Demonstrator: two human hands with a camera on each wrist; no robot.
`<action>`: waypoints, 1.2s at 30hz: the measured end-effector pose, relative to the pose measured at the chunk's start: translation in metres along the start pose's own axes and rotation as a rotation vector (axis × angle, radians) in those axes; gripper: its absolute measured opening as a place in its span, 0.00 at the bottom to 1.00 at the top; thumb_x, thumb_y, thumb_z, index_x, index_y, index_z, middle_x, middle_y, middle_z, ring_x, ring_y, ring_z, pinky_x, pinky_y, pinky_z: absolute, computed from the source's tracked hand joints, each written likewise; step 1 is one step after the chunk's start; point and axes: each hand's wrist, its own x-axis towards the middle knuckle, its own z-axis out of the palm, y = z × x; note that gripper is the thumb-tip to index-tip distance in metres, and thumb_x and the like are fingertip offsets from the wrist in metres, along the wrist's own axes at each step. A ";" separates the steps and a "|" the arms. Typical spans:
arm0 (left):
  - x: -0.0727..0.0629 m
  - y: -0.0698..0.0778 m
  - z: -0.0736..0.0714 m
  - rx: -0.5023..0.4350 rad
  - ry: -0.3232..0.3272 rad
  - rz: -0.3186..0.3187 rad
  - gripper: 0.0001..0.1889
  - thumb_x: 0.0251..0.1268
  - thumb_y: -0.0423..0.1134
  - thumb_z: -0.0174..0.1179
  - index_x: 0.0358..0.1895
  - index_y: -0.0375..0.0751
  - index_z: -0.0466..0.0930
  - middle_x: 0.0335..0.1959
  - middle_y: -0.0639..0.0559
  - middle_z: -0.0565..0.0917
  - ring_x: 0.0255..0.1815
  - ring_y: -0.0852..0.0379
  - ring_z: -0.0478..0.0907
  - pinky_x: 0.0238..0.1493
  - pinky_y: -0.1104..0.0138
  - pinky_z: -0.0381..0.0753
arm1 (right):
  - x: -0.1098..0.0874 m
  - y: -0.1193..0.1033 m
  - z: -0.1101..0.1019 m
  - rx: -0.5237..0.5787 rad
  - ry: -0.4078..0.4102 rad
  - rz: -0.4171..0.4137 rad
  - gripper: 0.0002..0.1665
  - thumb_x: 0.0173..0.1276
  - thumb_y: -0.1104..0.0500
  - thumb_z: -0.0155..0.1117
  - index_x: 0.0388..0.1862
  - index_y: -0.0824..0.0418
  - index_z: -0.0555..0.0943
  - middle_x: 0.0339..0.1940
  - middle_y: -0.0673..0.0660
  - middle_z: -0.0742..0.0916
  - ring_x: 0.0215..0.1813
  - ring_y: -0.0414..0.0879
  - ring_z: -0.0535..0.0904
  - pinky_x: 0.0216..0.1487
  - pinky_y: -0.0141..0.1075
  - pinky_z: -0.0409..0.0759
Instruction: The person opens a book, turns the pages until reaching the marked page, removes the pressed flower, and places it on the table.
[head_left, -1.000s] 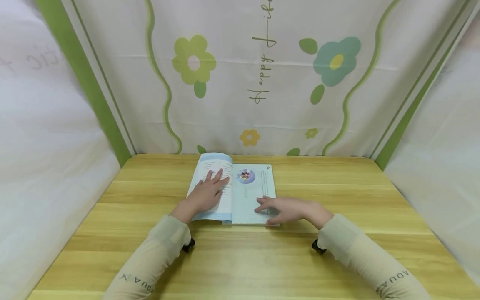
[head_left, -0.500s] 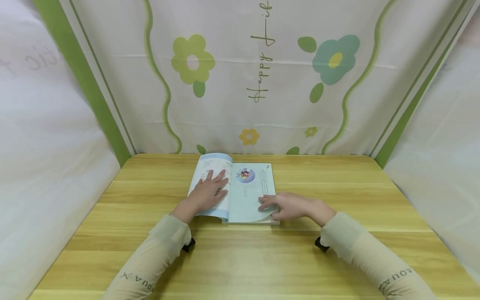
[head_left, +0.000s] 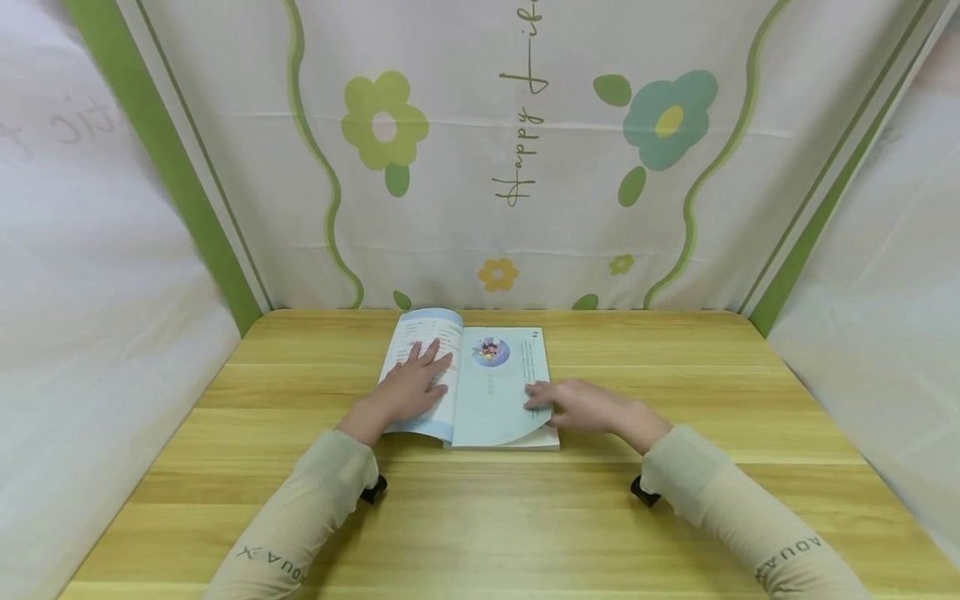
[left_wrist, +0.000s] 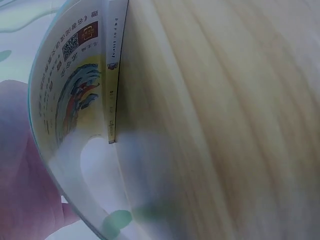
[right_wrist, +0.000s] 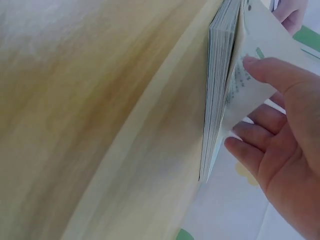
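While the open book lay on the wooden table, near its far edge, both hands of the person were upon it. The left hand rested on the left page, with its fingers extended and spread apart. The right hand pinched the right page at its outer side, near the lower corner, and this corner was bent up, so that the paper below it could be seen. In the right wrist view, the thumb lay against one face of this sheet, the other fingers were bent on its far side, and the thick page block stood close by. On the right page there was a round picture in purple tones. From the left wrist, one saw that the left part of the book curved up from the table, and its underside showed a coloured drawing and a square code, beside the narrow spine.

Both forearms wore pale sleeves with dark letters, and behind the table hung a white cloth with printed flowers.
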 end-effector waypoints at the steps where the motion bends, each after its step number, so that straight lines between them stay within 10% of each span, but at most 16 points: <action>1: 0.000 0.000 0.000 0.000 0.003 0.003 0.31 0.82 0.45 0.49 0.82 0.44 0.56 0.84 0.43 0.41 0.83 0.36 0.32 0.74 0.33 0.45 | 0.000 0.000 0.001 -0.009 0.012 0.004 0.21 0.71 0.69 0.66 0.62 0.65 0.84 0.72 0.65 0.76 0.74 0.60 0.70 0.70 0.52 0.69; 18: -0.001 0.003 0.000 -0.022 -0.032 0.017 0.28 0.83 0.43 0.45 0.81 0.41 0.59 0.84 0.44 0.44 0.83 0.37 0.33 0.76 0.35 0.44 | 0.005 -0.002 0.008 0.040 0.186 0.163 0.24 0.74 0.64 0.65 0.67 0.65 0.79 0.79 0.67 0.66 0.78 0.64 0.61 0.73 0.55 0.63; 29: 0.002 -0.001 0.001 -0.047 -0.033 0.035 0.29 0.83 0.44 0.48 0.81 0.40 0.59 0.84 0.40 0.45 0.82 0.35 0.35 0.75 0.35 0.47 | 0.017 -0.007 0.016 0.214 0.275 0.335 0.67 0.74 0.42 0.65 0.83 0.63 0.26 0.81 0.69 0.56 0.72 0.70 0.68 0.71 0.59 0.66; 36: 0.002 0.000 -0.001 -0.056 -0.043 0.030 0.30 0.83 0.44 0.50 0.81 0.40 0.57 0.84 0.40 0.44 0.82 0.34 0.34 0.75 0.36 0.47 | 0.025 -0.017 0.019 0.421 0.271 0.328 0.71 0.74 0.38 0.63 0.79 0.65 0.18 0.81 0.72 0.53 0.78 0.63 0.59 0.75 0.53 0.62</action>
